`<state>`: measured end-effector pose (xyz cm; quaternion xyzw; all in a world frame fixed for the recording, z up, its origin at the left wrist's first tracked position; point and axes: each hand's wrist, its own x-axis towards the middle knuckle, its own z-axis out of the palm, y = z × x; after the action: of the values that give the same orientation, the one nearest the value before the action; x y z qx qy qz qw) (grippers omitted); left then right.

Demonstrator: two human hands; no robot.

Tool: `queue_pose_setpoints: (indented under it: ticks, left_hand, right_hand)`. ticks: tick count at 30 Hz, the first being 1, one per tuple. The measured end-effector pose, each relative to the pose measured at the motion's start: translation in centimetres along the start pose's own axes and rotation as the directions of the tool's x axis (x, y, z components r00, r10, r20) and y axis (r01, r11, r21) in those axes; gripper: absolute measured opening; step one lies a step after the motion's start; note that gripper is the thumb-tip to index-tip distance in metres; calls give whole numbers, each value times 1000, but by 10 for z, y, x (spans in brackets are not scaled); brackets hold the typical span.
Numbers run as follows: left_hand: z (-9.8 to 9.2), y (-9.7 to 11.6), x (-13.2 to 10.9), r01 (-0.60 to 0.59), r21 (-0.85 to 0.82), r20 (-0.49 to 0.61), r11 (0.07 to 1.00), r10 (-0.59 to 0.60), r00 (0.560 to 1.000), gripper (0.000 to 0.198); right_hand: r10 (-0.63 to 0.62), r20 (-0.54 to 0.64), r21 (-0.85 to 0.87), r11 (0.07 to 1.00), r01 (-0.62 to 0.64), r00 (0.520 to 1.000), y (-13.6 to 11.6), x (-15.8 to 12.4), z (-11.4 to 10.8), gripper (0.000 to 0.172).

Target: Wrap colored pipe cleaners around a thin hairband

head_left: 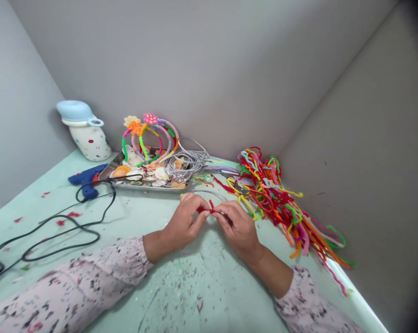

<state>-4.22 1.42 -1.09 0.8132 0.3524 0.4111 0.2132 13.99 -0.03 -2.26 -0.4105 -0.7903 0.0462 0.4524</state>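
My left hand and my right hand meet at the middle of the pale green table. Both pinch a short red pipe cleaner between their fingertips; its bent end sticks up between the two hands. A thin wire hoop lies on the table just behind my fingers. The fingers of each hand are curled closed around the red piece. Much of the pipe cleaner is hidden inside my fingers.
A heap of coloured pipe cleaners lies at the right by the wall. A metal tray holds shells, grey wire coils and pipe-cleaner headbands. A blue glue gun with black cord and a spotted jug stand left.
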Motion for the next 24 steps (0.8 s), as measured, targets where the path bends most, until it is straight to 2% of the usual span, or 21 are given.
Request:
queue_pose_setpoints:
  ticks: [6, 16, 20, 24]
  left_hand:
    - [0, 0, 1, -41, 25, 6, 999, 41, 999, 15]
    - [2, -2, 1, -79, 113, 51, 990, 74, 996, 15]
    - [1, -1, 2, -67, 108, 50, 992, 62, 997, 15]
    - [0, 1, 2, -56, 95, 35, 994, 53, 998, 15]
  right_hand:
    - [-20, -16, -17, 1000, 19, 1000, -1, 0, 0, 13]
    - [44, 96, 53, 997, -50, 994, -2, 0, 0, 11]
    - [199, 114, 183, 959, -217, 973, -3, -2, 3, 8]
    - [370, 185, 364, 835, -413, 911, -5, -3, 3, 11]
